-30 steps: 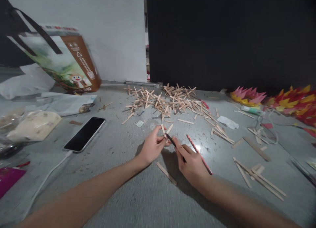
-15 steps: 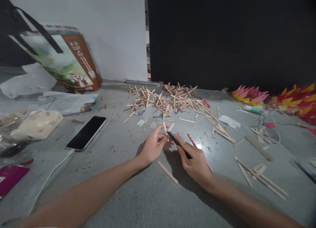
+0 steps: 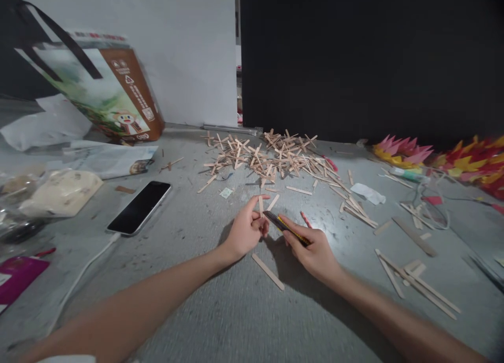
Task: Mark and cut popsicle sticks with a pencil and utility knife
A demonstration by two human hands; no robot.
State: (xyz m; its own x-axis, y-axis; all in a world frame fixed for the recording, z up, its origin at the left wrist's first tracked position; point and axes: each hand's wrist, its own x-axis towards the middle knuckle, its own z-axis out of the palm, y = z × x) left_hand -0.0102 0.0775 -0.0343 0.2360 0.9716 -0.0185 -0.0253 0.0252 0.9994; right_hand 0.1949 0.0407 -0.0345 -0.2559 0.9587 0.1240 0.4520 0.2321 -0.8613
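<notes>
Black cutter (image 3: pixel 277 223) diagonal, tip (image 3: pixel 268 215) forward-left

Two pale wooden sticks (image 3: pixel 260 207) spread in a V, lower ends hidden, right of the phone (image 3: pixel 139 208), slim black-and-yellow cutter (image 3: pixel 284 226) farther right of the phone, slanted, dark tip toward the sticks

On tbl (image 3: pixel 212 310): stick pile (image 3: pixel 271 168) behind cutter (image 3: pixel 284 226), phone (image 3: pixel 139 208) L, loose sticks (image 3: pixel 414 236) R.

Head view: from the person's head, forward and down across the table (image 3: pixel 205 310)
Nearest: forearms (image 3: pixel 157 295), from 8 and 4 o'clock
Midway: hands (image 3: pixel 243 232), at 6 and 4 o'clock
Farthest: white panel (image 3: pixel 185 48) at 11 o'clock, dark panel (image 3: pixel 366 59) at 2
</notes>
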